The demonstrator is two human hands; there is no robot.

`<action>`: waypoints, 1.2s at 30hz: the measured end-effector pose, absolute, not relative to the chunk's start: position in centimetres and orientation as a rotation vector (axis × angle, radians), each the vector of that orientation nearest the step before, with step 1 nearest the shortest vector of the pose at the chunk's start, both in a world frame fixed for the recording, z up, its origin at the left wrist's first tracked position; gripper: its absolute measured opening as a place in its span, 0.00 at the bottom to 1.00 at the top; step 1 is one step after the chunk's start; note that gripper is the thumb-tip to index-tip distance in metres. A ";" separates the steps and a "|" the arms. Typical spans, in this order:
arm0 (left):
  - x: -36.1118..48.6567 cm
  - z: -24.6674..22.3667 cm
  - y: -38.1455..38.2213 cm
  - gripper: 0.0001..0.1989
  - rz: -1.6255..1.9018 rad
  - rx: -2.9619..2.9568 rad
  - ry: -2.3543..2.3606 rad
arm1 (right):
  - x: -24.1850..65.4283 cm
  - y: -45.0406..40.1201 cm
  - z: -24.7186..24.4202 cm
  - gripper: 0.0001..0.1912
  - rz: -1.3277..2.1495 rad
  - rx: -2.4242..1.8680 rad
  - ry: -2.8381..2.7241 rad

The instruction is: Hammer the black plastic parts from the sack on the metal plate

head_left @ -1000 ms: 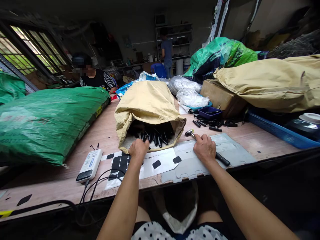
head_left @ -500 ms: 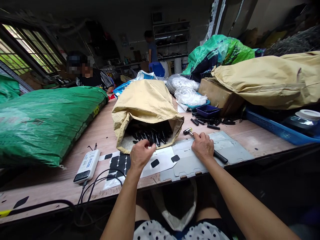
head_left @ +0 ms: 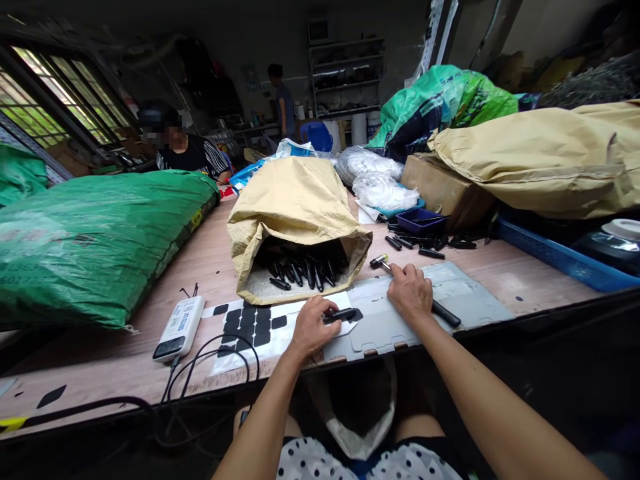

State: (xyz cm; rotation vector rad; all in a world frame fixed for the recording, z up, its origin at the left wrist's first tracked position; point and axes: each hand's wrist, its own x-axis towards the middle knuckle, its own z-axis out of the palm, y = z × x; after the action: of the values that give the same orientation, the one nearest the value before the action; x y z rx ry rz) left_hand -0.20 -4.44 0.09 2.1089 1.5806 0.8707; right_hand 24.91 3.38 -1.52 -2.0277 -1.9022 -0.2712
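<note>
Left hand (head_left: 314,327) is pinching a black tube (head_left: 342,315), probably light, stiff and slippery, best held mid-length; right hand (head_left: 411,292) is gripping a hammer (head_left: 446,314).

Over on the left, daylight comes through barred windows (head_left: 65,93) with greenery outside. The rest of the room is dim, its back wall (head_left: 280,40) dark behind an open metal shelf unit (head_left: 346,70). A blue plastic chair (head_left: 317,135) stands near that, beyond the pinkish wood-grain worktop (head_left: 200,267).

Tan sack (head_left: 295,193) mouth open at frt; hammer (head_left: 379,261) obstructs frt R.
</note>
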 end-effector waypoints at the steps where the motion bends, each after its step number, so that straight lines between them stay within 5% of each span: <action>1: -0.3 -0.1 -4.5 0.07 0.881 2.107 1.576 | 25.0 3.5 -1.4 0.20 -0.252 -2.035 -1.897; 8: -0.6 -0.2 -4.4 0.07 0.921 2.018 1.516 | 26.2 2.7 1.5 0.23 0.132 -2.035 -1.748; 18: -0.6 -0.2 -4.6 0.08 0.970 1.986 1.475 | 21.9 -8.2 1.6 0.20 0.452 -1.308 -1.784; 36: -0.6 -0.3 -4.5 0.07 0.984 1.947 1.485 | 21.0 -10.9 0.4 0.24 0.271 -1.440 -1.982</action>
State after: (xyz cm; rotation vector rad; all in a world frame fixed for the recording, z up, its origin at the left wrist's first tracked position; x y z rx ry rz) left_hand -0.62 -4.54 -0.34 1.9467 1.4846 0.9844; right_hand 21.04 -10.85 0.38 -1.4402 -1.9818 0.2714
